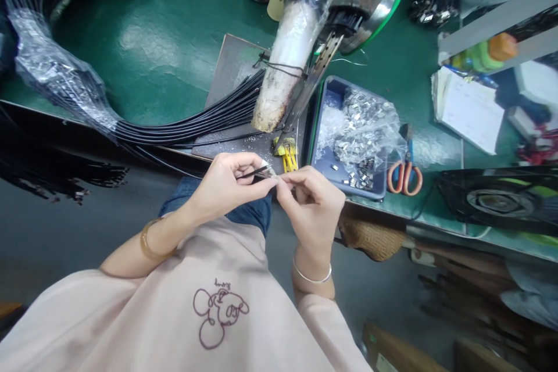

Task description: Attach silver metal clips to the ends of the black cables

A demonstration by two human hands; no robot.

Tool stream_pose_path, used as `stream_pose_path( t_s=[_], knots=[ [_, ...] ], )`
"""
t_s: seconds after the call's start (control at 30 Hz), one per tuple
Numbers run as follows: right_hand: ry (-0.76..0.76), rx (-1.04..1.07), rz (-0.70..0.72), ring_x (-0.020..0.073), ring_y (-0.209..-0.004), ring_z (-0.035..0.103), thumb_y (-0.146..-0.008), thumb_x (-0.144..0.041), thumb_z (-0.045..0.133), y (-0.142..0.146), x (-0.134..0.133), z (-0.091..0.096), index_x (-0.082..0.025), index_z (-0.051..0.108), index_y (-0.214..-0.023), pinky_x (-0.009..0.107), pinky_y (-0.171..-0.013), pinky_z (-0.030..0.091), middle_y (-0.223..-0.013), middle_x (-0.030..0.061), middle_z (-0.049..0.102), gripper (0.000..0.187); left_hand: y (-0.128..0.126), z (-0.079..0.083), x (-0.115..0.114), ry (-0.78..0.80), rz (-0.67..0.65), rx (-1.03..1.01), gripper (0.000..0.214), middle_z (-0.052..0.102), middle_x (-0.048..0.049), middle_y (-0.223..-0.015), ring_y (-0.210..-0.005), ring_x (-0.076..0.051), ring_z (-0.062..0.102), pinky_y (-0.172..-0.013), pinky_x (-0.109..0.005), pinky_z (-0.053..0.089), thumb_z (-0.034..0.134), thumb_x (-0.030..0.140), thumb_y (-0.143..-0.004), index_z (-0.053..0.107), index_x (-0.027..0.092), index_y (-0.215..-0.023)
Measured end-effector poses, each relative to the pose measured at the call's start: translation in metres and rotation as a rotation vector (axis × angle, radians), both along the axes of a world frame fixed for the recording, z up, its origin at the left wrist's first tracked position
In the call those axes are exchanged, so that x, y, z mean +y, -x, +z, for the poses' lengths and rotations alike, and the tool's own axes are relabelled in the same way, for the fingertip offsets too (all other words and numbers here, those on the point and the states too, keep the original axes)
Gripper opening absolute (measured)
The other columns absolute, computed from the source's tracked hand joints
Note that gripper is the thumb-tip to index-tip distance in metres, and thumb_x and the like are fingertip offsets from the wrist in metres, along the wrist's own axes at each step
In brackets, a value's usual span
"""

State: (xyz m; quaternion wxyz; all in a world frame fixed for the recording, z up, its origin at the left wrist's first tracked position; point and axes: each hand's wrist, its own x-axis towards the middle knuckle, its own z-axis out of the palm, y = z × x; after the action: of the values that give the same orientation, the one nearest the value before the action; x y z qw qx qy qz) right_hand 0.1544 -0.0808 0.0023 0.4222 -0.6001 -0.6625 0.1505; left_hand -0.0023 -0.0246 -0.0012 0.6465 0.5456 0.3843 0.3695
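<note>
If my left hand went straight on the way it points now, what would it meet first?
Most likely your right hand, directly ahead of the left hand; whether they touch is unclear.

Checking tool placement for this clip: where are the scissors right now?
In the head view, the scissors lie right of centre on the green table, close beside the right side of the blue tray, with their orange handles toward the near edge.

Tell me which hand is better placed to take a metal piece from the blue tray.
Probably the right hand: it is nearer the blue tray. The left hand is farther off and grips a black cable. The right is also busy, though, at the cable's end.
</note>
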Motion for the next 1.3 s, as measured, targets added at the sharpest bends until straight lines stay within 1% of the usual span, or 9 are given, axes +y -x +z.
stream_pose_path(
  t_s=[0.43, 0.63, 0.77, 0.9, 1.0, 1.07, 1.17, 1.23, 1.3],
  knots=[
    [-0.015, 0.079, 0.026, 0.0068, -0.048, 0.042, -0.090, -0.020, 0.070, 0.000, -0.002, -0.004, -0.022, 0.072, -0.081, 0.024, -0.050, 0.038, -0.068, -0.0048, 0.063, 0.010, 0.002, -0.004, 0.000, 0.004, 0.025, -0.040, 0.013, 0.047, 0.0054, -0.056, -0.051, -0.005, 0.033, -0.047, -0.020, 0.026, 0.067, 0.020, -0.074, 0.062, 0.014, -0.063],
    [0.084, 0.219, -0.021, 0.0119, -0.053, 0.057, -0.094, -0.033, 0.068, -0.004, 0.001, -0.007, -0.022, 0.078, -0.089, 0.025, -0.049, 0.042, -0.066, -0.0007, 0.066, 0.017, 0.005, -0.005, -0.001, 0.009, 0.008, -0.010, 0.022, 0.034, 0.0076, -0.052, -0.051, -0.006, 0.027, -0.047, -0.022, 0.021, 0.074, 0.024, -0.073, 0.058, 0.016, -0.060],
    [0.068, 0.167, 0.029, 0.0105, -0.051, 0.055, -0.096, -0.030, 0.066, 0.004, 0.001, -0.011, -0.022, 0.076, -0.084, 0.024, -0.047, 0.042, -0.065, -0.0018, 0.067, 0.017, 0.003, -0.007, -0.004, -0.011, 0.055, 0.009, 0.026, 0.036, 0.0083, -0.051, -0.049, -0.005, 0.028, -0.046, -0.021, 0.021, 0.075, 0.024, -0.072, 0.053, 0.017, -0.059],
    [-0.163, -0.035, 0.005, 0.0074, -0.049, 0.050, -0.095, -0.022, 0.068, 0.010, -0.001, -0.016, -0.023, 0.072, -0.085, 0.022, -0.048, 0.040, -0.067, -0.0036, 0.067, 0.011, 0.005, -0.009, -0.006, -0.018, 0.083, 0.019, 0.014, 0.050, 0.0062, -0.055, -0.049, -0.005, 0.033, -0.046, -0.019, 0.026, 0.074, 0.019, -0.070, 0.060, 0.016, -0.069],
    [-0.190, -0.083, 0.021, 0.0073, -0.045, 0.048, -0.094, -0.024, 0.069, 0.004, -0.004, -0.018, -0.024, 0.071, -0.087, 0.023, -0.045, 0.038, -0.064, -0.0048, 0.065, 0.007, 0.010, -0.009, -0.005, 0.039, 0.025, -0.029, 0.019, 0.070, -0.0011, -0.073, -0.046, -0.002, 0.028, -0.042, -0.019, 0.024, 0.073, 0.015, -0.068, 0.067, 0.014, -0.086],
    [-0.237, -0.026, -0.061, 0.0084, -0.042, 0.047, -0.096, -0.029, 0.066, -0.006, -0.006, -0.016, -0.025, 0.070, -0.094, 0.024, -0.042, 0.036, -0.060, -0.0058, 0.060, 0.006, 0.014, -0.008, -0.003, 0.076, -0.024, -0.067, 0.020, 0.075, -0.0042, -0.078, -0.043, 0.000, 0.024, -0.040, -0.019, 0.022, 0.071, 0.012, -0.068, 0.068, 0.013, -0.088],
    [-0.353, 0.025, -0.296, 0.0106, -0.042, 0.049, -0.097, -0.036, 0.064, -0.029, -0.007, -0.009, -0.025, 0.066, -0.100, 0.026, -0.042, 0.035, -0.061, -0.0054, 0.058, 0.012, 0.018, -0.009, 0.001, 0.123, -0.025, -0.119, 0.016, 0.075, -0.0032, -0.074, -0.043, -0.002, 0.039, -0.042, -0.017, 0.031, 0.069, 0.009, -0.068, 0.067, 0.013, -0.084],
    [-0.273, -0.055, -0.408, 0.0132, -0.047, 0.055, -0.095, -0.037, 0.067, -0.049, -0.005, -0.002, -0.024, 0.065, -0.093, 0.028, -0.047, 0.040, -0.062, -0.0036, 0.060, 0.013, 0.019, -0.011, 0.004, 0.149, 0.007, -0.169, 0.015, 0.075, -0.0026, -0.072, -0.052, -0.007, 0.057, -0.049, -0.017, 0.044, 0.071, 0.010, -0.068, 0.067, 0.014, -0.082],
    [-0.119, -0.188, -0.429, 0.0151, -0.051, 0.058, -0.090, -0.036, 0.072, -0.070, -0.001, 0.003, -0.024, 0.064, -0.081, 0.030, -0.052, 0.044, -0.062, -0.0014, 0.063, 0.017, 0.019, -0.014, 0.005, 0.164, 0.029, -0.219, 0.016, 0.076, -0.0032, -0.073, -0.065, -0.012, 0.070, -0.060, -0.019, 0.054, 0.074, 0.012, -0.069, 0.068, 0.015, -0.083]
  ],
)
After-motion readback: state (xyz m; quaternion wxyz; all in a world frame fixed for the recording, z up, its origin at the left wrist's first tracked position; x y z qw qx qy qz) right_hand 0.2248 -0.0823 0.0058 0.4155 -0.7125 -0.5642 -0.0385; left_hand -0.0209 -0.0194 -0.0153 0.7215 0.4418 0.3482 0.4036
